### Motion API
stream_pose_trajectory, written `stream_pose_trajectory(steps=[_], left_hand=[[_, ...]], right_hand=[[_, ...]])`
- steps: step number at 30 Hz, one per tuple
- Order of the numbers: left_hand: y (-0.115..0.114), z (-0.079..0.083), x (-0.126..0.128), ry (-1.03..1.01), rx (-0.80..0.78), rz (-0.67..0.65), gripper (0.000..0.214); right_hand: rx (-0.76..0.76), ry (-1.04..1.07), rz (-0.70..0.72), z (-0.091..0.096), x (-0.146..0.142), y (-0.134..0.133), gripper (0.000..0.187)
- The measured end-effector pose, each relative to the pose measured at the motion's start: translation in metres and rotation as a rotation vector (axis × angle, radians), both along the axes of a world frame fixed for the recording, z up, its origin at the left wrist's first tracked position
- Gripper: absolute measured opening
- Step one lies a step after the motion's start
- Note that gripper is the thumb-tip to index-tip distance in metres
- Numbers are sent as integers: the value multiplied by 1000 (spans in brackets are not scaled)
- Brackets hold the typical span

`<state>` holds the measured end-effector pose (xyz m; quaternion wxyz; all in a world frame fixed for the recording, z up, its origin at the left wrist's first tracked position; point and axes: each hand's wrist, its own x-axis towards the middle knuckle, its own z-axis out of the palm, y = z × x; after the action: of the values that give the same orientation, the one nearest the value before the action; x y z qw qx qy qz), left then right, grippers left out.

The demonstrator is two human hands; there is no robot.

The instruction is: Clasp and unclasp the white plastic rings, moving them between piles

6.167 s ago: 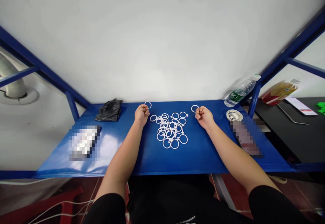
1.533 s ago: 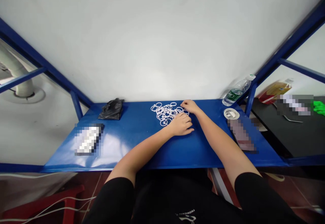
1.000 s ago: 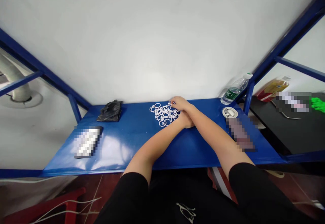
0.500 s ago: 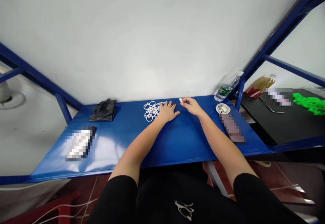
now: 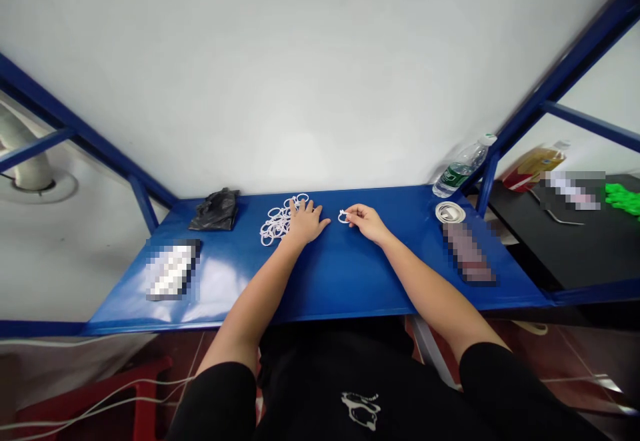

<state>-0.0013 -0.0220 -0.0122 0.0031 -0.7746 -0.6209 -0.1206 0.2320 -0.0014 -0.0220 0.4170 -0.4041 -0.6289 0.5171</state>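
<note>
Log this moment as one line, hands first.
left hand: spread over white rings; right hand: pinching single ring; black bag: left of pile

Your loose heap of thin white rings (image 5: 275, 229), overlapping on the blue tabletop (image 5: 333, 281), partly covered by your spread left hand (image 5: 304, 225), one separate white ring (image 5: 342, 213), small nub on its rim, pinched in your right hand (image 5: 366, 221).

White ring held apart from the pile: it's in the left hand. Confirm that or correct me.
Wrong hand: the head view shows the white ring in the right hand, held apart from the pile.
</note>
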Motion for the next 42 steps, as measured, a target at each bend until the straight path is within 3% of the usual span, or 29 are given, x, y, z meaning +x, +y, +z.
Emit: stream_pose_trajectory(steps=[6,10,14,19,24,29,42], left_hand=[[-20,11,32,-364,222,-64,26],[-31,1,46,-668,175,-152,23],[-33,-11,43,-894,126,-151,23],[-31,-13,39,-869,188,-196,23],[-33,-12,39,-828,250,-229,20],[-35,-11,40,-819,277,-258,17],[-37,-16,44,-800,301,-178,17]], right_hand=[[-10,61,-5,-13,-2,-4,40],[53,5,-5,-14,1,-5,37],[145,-100,-15,-10,2,-10,31],[443,-183,-90,3,4,-19,19],[599,-218,-49,12,10,-23,15],[648,-269,-87,11,10,-24,18],[699,-301,-79,13,9,-27,18]])
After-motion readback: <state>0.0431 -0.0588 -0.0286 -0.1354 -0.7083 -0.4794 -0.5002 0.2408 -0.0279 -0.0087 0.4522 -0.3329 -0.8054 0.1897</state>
